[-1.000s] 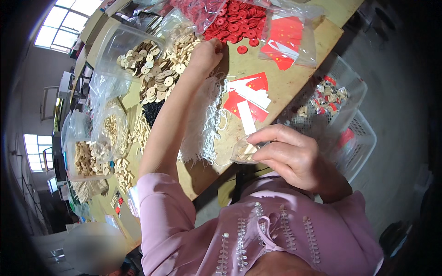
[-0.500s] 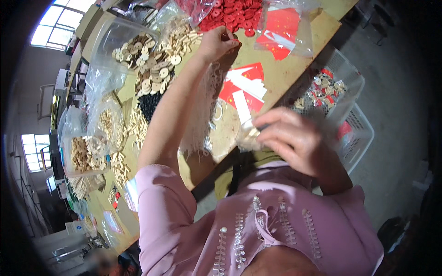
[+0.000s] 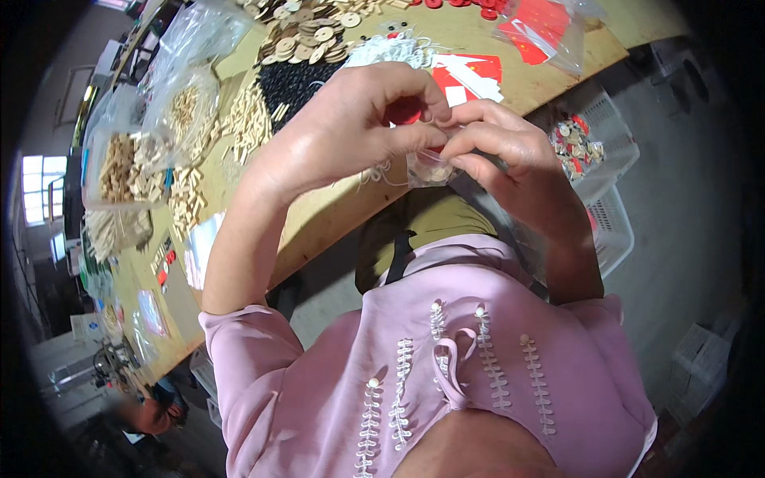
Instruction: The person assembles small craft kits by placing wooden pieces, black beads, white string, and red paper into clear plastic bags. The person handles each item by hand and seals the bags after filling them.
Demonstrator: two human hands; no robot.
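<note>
Your two hands meet at near centre, just out over the front edge of the tabletop [image 3: 335,219]. Right hand [image 3: 522,155]: fingers bent, tips drawn in to the thumb, pinching the upper part of a small clear bag [image 3: 430,172], which hangs below with pale pieces inside, too blurred to sort. Left hand [image 3: 351,119]: arched, a rounded gap between forefinger and thumb, its tips at the bag's mouth; whether they grip the plastic, you cannot tell from here. A red bit [image 3: 439,149] sits by your left thumb tip at the mouth; another red patch shows through the arch, held or lying behind, unclear. Beyond your hands, red cards [image 3: 483,67] lie with white strips across them, a bundle of white string [image 3: 390,51] to their left. Further left, a heap of small black pieces [image 3: 293,86] beside loose pale wooden sticks [image 3: 249,127]; behind the black heap, wooden discs [image 3: 311,40]. Red discs [image 3: 484,8] lie at the far top edge, near a clear packet of red cards [image 3: 542,33]. Off the right side, below tabletop level, a pale plastic basket [image 3: 617,159] holds small filled bags [image 3: 575,143].
</note>
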